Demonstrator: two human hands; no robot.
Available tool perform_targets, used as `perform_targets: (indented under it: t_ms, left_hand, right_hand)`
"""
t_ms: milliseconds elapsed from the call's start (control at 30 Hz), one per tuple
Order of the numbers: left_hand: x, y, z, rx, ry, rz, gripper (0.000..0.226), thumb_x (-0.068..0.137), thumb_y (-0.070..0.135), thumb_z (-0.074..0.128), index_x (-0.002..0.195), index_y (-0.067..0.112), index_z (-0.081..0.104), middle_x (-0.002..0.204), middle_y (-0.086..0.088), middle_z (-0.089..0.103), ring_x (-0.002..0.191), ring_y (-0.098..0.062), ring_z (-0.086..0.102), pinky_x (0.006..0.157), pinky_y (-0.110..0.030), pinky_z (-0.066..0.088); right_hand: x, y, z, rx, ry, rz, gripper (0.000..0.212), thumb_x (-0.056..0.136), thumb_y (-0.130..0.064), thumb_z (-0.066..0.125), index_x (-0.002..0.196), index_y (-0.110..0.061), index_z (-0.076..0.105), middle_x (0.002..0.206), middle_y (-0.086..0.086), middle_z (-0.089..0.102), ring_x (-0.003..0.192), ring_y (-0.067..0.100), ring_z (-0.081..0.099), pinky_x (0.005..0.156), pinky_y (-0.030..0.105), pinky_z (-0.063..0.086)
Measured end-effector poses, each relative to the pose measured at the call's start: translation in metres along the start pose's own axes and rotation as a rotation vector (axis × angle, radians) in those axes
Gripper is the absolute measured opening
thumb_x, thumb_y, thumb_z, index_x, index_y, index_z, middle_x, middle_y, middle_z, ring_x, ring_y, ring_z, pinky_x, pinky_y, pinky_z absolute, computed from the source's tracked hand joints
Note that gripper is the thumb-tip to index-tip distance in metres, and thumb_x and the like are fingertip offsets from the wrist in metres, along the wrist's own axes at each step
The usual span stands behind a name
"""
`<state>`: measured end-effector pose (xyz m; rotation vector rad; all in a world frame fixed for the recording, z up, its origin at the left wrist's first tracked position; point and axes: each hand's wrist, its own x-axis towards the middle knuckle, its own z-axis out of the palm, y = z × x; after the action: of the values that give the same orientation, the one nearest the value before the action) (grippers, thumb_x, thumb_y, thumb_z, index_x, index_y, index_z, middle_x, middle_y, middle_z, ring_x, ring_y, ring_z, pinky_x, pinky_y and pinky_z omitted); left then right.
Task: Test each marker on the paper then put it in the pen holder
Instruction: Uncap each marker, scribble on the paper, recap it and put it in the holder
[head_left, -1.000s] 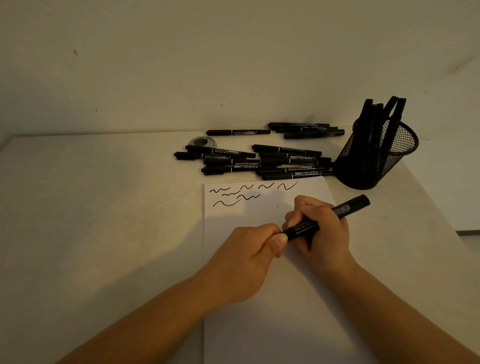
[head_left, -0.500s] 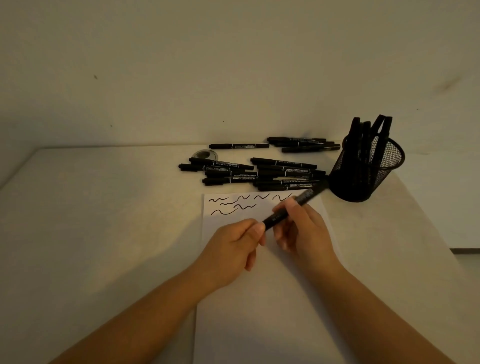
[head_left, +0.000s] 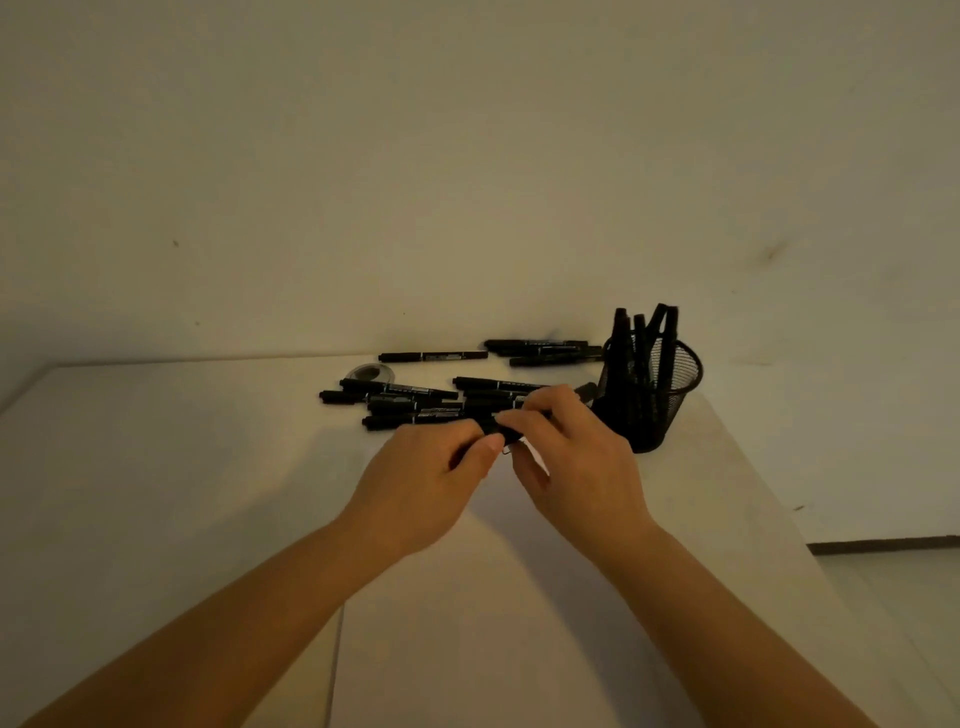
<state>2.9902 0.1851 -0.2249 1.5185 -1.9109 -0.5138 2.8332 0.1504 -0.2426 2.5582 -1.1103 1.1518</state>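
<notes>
Both hands meet over the far end of the white paper (head_left: 483, 597). My right hand (head_left: 566, 457) grips a black marker (head_left: 584, 392) whose far end points toward the black mesh pen holder (head_left: 670, 384). My left hand (head_left: 431, 478) pinches the marker's near end (head_left: 493, 428) with thumb and fingers. The hands hide the test squiggles on the paper. Several markers stand upright in the holder. A pile of loose black markers (head_left: 410, 402) lies on the table behind the hands.
More markers (head_left: 540, 351) lie along the wall, one (head_left: 434, 356) apart to their left. A small round dark object (head_left: 370, 373) sits behind the pile. The table's right edge (head_left: 753, 467) runs close beside the holder. The scene is dim.
The camera has tilted up, so everything sits lower in the frame. Both hands moved away from me with the marker, toward the pile and holder. The left hand now pinches its near end.
</notes>
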Motion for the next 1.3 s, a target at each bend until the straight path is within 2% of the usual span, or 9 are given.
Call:
perform_targets:
  t_ms: [167,300,433,533,633,900,1067,1167,1300]
  left_hand:
    - [0.027,0.023,-0.010,-0.132,0.090,0.136,0.049,0.089,0.057,0.022,0.070,0.028,0.057,0.052,0.002,0.055,0.051,-0.008,0.055,0.060,-0.031,0.047]
    - [0.064,0.022,-0.017,-0.112,0.119,0.127,0.047,0.093,0.053,0.022,0.079,0.027,0.059,0.064,0.007,0.055,0.056,-0.006,0.057,0.064,-0.030,0.049]
    - [0.105,0.006,-0.012,0.003,0.147,0.036,0.035,0.096,0.037,0.026,0.086,0.024,0.057,0.079,0.004,0.059,0.069,-0.013,0.060,0.072,-0.034,0.049]
    - [0.134,-0.011,-0.004,0.100,0.123,-0.026,0.029,0.096,0.032,0.033,0.097,0.019,0.059,0.095,-0.003,0.064,0.085,-0.021,0.060,0.080,-0.039,0.050]
    - [0.158,-0.026,0.007,0.276,0.021,-0.080,0.024,0.095,0.027,0.039,0.109,0.019,0.058,0.110,-0.004,0.063,0.096,-0.021,0.057,0.083,-0.036,0.047]
    - [0.187,-0.061,0.038,0.517,-0.215,-0.121,0.029,0.093,0.021,0.044,0.120,0.015,0.053,0.123,-0.009,0.054,0.109,-0.026,0.050,0.093,-0.038,0.042]
    - [0.197,-0.068,0.044,0.552,-0.219,-0.095,0.030,0.091,0.025,0.050,0.120,0.016,0.055,0.118,-0.009,0.053,0.108,-0.027,0.050,0.091,-0.041,0.043]
    - [0.199,-0.066,0.046,0.527,-0.187,-0.078,0.029,0.090,0.027,0.053,0.116,0.015,0.057,0.114,-0.010,0.054,0.104,-0.027,0.051,0.088,-0.040,0.044]
    - [0.198,-0.063,0.049,0.478,-0.138,-0.036,0.021,0.088,0.028,0.056,0.105,0.016,0.060,0.107,-0.008,0.056,0.099,-0.024,0.053,0.085,-0.040,0.046]
  right_hand:
    - [0.020,0.026,-0.030,0.002,0.042,0.007,0.018,0.078,-0.006,0.069,0.095,0.000,0.066,0.082,0.012,0.060,0.059,0.021,0.057,0.050,0.028,0.050]
    - [0.035,0.052,-0.055,0.168,0.226,0.360,0.015,0.083,-0.012,0.065,0.097,-0.008,0.061,0.087,-0.002,0.053,0.067,0.012,0.051,0.060,0.012,0.038]
    - [0.039,0.083,-0.064,0.308,0.316,0.583,0.010,0.088,-0.024,0.057,0.097,-0.028,0.054,0.092,-0.007,0.060,0.079,0.005,0.058,0.062,0.015,0.041]
    - [0.037,0.096,-0.055,0.276,0.225,0.634,0.013,0.088,-0.022,0.056,0.101,-0.021,0.055,0.091,-0.005,0.061,0.083,0.012,0.058,0.068,0.024,0.046]
    - [0.032,0.102,-0.043,0.250,0.133,0.658,0.018,0.089,-0.019,0.056,0.106,-0.017,0.054,0.092,-0.003,0.060,0.086,0.017,0.058,0.075,0.031,0.048]
    - [0.025,0.108,-0.030,0.175,0.055,0.674,0.036,0.088,-0.015,0.053,0.123,-0.018,0.045,0.100,-0.005,0.060,0.086,0.016,0.057,0.069,0.024,0.038]
    - [0.030,0.108,-0.030,0.098,0.038,0.567,0.061,0.086,-0.007,0.051,0.138,-0.027,0.029,0.122,0.001,0.055,0.093,0.025,0.059,0.071,0.030,0.043]
    - [0.031,0.108,-0.030,0.042,0.008,0.520,0.057,0.085,-0.006,0.049,0.136,-0.025,0.034,0.120,0.004,0.056,0.090,0.028,0.058,0.072,0.035,0.046]
    - [0.027,0.108,-0.025,-0.004,-0.005,0.483,0.047,0.085,-0.005,0.049,0.130,-0.020,0.044,0.113,0.007,0.060,0.080,0.026,0.057,0.069,0.028,0.035]
